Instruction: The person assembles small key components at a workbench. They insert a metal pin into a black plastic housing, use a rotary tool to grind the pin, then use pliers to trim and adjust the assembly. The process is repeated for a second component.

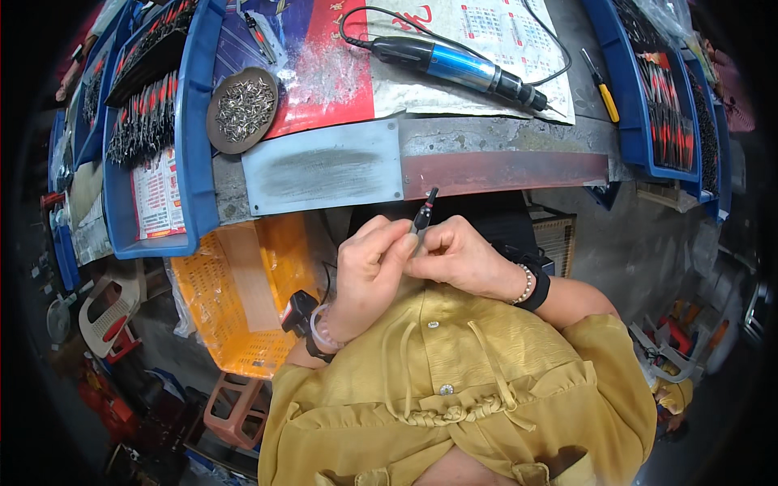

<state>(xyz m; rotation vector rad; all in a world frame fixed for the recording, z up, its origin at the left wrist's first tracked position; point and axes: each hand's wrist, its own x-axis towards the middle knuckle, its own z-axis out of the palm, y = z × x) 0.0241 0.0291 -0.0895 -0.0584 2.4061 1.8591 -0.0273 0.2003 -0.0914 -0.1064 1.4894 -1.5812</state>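
Note:
My left hand (373,263) and my right hand (460,257) meet in front of my chest, just off the bench's near edge. Between their fingertips is a small slim black tool with a red mark (424,212), its dark end pointing up and away from me. My left thumb and fingers pinch its lower part. The right fingers are curled in against the same spot, and the tool's lower end is hidden by both hands. Its exact kind does not show. A brown bowl (214,121) of small metal pins or screws (245,108) stands on the bench at far left.
A corded blue-and-black electric screwdriver (462,69) lies across printed sheets. Beside it is a yellow-handled screwdriver (603,91). Blue bins (194,138) with many black-and-red tools flank the bench. A worn metal plate (324,166) lies along its front edge; an orange crate (219,300) stands below left.

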